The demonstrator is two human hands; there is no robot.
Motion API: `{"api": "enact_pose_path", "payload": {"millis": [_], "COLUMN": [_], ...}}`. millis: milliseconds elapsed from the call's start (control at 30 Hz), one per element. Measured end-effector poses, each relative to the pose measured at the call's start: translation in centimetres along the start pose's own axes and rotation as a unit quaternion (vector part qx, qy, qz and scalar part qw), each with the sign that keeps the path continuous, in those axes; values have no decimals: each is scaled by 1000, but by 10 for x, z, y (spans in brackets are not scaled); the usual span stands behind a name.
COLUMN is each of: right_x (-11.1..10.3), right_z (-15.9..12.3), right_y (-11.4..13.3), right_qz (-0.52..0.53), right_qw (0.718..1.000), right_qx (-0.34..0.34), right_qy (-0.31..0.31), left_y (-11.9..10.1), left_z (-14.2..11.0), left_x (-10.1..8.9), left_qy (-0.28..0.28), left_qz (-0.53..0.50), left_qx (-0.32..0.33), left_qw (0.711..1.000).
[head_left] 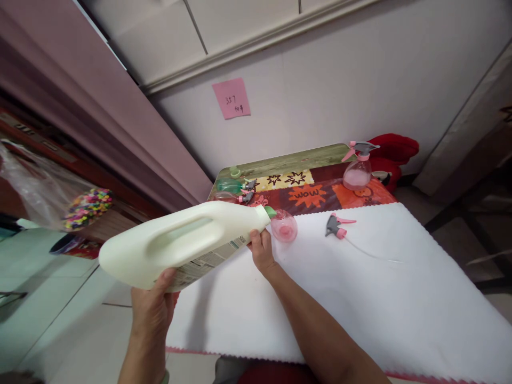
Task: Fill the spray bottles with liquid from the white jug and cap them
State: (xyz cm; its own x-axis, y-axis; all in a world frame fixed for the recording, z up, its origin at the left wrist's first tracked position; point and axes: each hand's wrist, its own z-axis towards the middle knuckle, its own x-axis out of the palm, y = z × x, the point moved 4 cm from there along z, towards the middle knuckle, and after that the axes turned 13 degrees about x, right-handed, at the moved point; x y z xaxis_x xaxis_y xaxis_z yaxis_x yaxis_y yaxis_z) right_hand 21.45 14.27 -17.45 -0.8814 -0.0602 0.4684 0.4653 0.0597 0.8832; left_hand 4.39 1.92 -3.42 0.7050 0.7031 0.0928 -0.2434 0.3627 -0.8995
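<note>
A large pale-green detergent jug (132, 250) lies tipped almost level in the air, its spout to the right. My left hand (151, 301) is closed around its lower end from beneath, thumb on the label side. Near the neck, my right hand (262, 249) grips the jug from below, its fingers partly hidden. The jug's green spout (271, 212) is at the mouth of a pink see-through spray bottle body (285, 226) on the white tabletop. Some pink shows at that bottle's bottom. To its right lies a grey and pink spray head (336, 226) with a thin tube.
Behind stands a filled pink spray bottle (357, 173) on a patterned cloth (306, 195). A green spray bottle (229, 185) lies at the back left beside a light-green cap (235, 172). A red plush object (394, 152) sits behind the table; beads in a plastic bag (88, 207) are at left.
</note>
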Motion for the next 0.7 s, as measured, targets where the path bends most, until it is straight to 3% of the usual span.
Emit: {"api": "enact_pose_path", "payload": {"millis": [700], "right_x": [0], "right_z": [-2], "right_y": [-1], "right_qz": [13], "right_qw": [1000], "right_qx": [-3], "right_qy": [8], "left_y": [-5], "left_z": [-1], "left_x": [2], "left_qy": [20], "left_qz": [-11], "left_qx": [21], "left_qw": [1000]}}
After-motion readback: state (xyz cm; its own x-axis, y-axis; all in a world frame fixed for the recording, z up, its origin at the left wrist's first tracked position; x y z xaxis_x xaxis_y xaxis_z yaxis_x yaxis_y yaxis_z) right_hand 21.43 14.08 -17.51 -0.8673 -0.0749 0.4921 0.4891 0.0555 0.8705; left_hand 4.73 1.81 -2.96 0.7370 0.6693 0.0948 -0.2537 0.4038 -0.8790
